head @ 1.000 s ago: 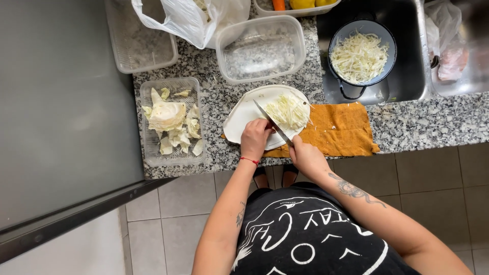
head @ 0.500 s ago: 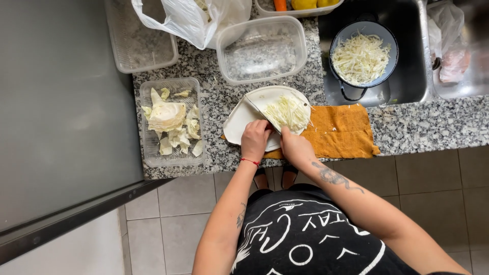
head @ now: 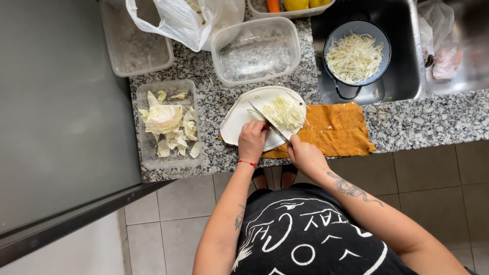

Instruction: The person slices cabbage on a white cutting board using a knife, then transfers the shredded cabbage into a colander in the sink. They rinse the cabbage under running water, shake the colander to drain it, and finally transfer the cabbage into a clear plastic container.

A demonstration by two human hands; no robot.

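- The right hand [head: 304,153] has its grip clenched around the handle of a knife [head: 268,122], blade angled across the white cutting board [head: 235,125].
- The left hand [head: 252,140] rests curled on the board, its grip grasping nothing visible.
- Shredded cabbage [head: 285,112] lies piled on the board beside the blade.
- The board sits on a granite surface [head: 209,97], partly over an orange cloth [head: 336,130].

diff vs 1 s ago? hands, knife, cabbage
Little changed. The right hand keeps its grip on the knife; the blade has shifted slightly on the white board, beside the shredded cabbage. The left hand stays on the board. Pot, tubs and orange cloth did not move.
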